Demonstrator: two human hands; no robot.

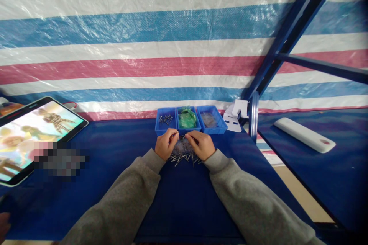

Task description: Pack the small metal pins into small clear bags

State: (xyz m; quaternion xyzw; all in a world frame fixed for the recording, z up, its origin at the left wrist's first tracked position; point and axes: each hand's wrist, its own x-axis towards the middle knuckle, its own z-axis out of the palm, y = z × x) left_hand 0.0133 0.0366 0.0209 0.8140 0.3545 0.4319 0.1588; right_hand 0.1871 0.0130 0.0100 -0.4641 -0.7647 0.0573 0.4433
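Observation:
My left hand [166,144] and my right hand [201,145] are close together over the table, each with thumb and fingers pinched. A tiny dark piece shows between the fingertips, too small to name. Beneath and between the hands lies a loose pile of thin metal pins [186,157], with some clear plastic [183,146] on it. Just beyond stand three blue bins in a row. The left bin [157,122] contains short metal pins, the middle bin [188,130] a green plastic bag [186,118], and the right bin [221,124] clear plastic pieces.
White cut-out card pieces [234,116] lie right of the bins beside a blue metal frame [253,116]. A tablet [40,134] showing a picture stands at the left. On the right-hand table lies a long white device [304,134]. Part of another hand [4,224] shows lower left.

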